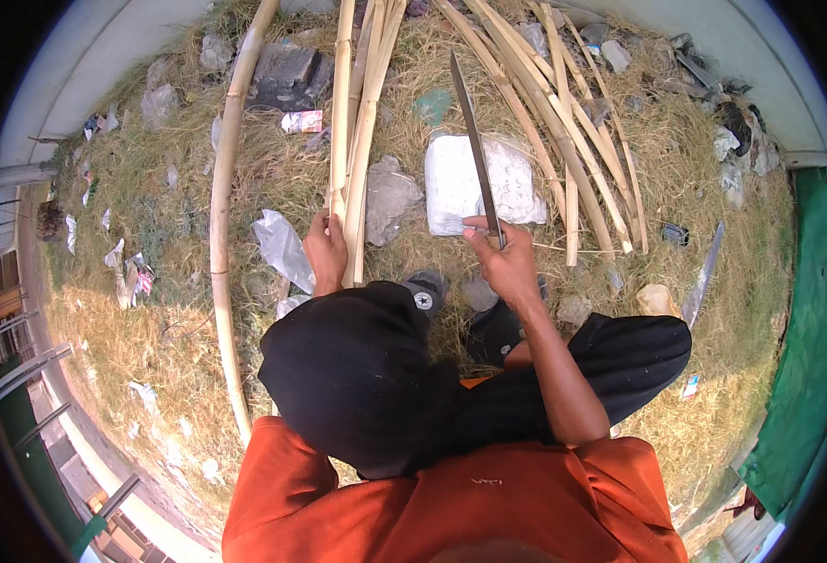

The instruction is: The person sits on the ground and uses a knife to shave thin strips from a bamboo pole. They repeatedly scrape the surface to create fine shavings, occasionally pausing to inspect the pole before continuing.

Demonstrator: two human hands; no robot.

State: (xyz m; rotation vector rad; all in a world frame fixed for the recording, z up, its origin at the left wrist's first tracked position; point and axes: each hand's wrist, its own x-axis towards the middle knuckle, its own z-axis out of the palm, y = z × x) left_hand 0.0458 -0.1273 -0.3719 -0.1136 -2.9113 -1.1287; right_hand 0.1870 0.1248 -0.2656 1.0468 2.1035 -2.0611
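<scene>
My left hand is closed around the near part of a split bamboo strip, which stretches away from me over the grass. Another pale strip lies close beside it on the right. In my right hand is a long, narrow, dark machete, its tip pointing away and slightly left. The blade passes above a white block on the ground. My fingers wrap its near end, so the handle is mostly hidden.
Several split bamboo strips fan out at the right. A whole bamboo pole runs along the left. Grey stones, a clear plastic bag and litter lie on dry grass. A long metal blade rests far right, near green sheeting.
</scene>
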